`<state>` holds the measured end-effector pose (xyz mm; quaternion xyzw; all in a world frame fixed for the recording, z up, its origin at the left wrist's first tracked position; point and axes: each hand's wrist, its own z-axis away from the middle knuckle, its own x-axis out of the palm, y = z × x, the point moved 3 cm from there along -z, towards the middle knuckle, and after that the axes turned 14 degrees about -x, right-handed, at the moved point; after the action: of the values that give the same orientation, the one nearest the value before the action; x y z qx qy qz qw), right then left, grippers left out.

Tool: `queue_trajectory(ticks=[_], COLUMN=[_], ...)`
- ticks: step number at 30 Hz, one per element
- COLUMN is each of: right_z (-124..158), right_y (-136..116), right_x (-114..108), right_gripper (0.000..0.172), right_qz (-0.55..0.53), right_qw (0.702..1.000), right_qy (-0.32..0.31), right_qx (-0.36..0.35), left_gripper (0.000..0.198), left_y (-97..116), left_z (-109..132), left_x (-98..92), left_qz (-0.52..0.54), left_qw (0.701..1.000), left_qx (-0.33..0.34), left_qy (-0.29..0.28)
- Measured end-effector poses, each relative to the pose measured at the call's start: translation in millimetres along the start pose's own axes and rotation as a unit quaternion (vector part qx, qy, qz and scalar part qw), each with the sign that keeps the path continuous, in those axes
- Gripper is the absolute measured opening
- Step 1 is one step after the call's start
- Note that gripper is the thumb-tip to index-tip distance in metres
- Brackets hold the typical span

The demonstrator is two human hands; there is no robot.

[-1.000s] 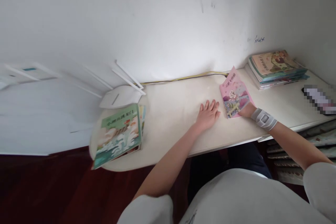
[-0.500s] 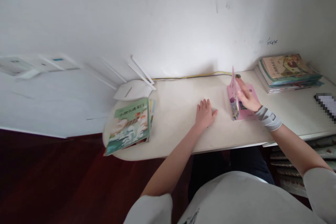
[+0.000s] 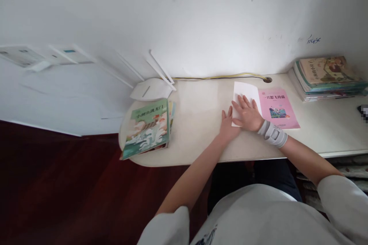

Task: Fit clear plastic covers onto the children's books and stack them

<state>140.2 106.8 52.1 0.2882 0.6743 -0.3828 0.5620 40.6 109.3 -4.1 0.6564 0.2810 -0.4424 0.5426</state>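
A thin pink book (image 3: 276, 108) lies open on the white desk (image 3: 198, 122), its white inside cover turned to the left and a pink title page on the right. My right hand (image 3: 247, 113), with a grey wrist strap, lies flat with fingers spread on the white inside cover. Just left of it, my left hand (image 3: 228, 124) rests flat on the desk beside the book's left edge, partly under the right hand's thumb side. Neither hand holds anything.
A green-covered picture book (image 3: 148, 130) tops a small pile at the desk's rounded left end. Behind it sits a white router (image 3: 151, 88) with antennas. A stack of books (image 3: 326, 76) stands at the back right. A yellow cable (image 3: 218, 77) runs along the wall.
My right hand has swung the pink book's cover over to the left and now presses it flat. The left hand stayed by the book. The view shifted left.
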Motion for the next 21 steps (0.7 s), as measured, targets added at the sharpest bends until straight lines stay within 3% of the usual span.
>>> queue_trajectory(ticks=[4, 8, 13, 21], right_z=[3.8, 9.0, 23.1, 39.2], right_y=[6.8, 12.1, 27.6, 39.2], right_x=[-5.8, -9.2, -8.8, -5.1], right_gripper=[0.07, 0.055, 0.041, 0.043], right_qz=[0.021, 0.038, 0.081, 0.13], right_qw=[0.999, 0.997, 0.996, 0.99], right_qy=[-0.04, -0.057, -0.025, 0.038], right_qx=[0.017, -0.016, -0.014, 0.034], left_gripper=[0.071, 0.073, 0.07, 0.056], left_y=[6.1, 8.1, 8.3, 5.4], left_z=[1.6, 0.5, -0.3, -2.6], left_x=[-3.7, -4.0, -1.9, -6.3], left_qz=[-0.067, -0.102, -0.138, -0.083], left_qw=[0.997, 0.994, 0.99, 0.997], left_qx=[-0.001, -0.002, 0.01, 0.004], left_qy=[-0.024, -0.026, -0.023, 0.01])
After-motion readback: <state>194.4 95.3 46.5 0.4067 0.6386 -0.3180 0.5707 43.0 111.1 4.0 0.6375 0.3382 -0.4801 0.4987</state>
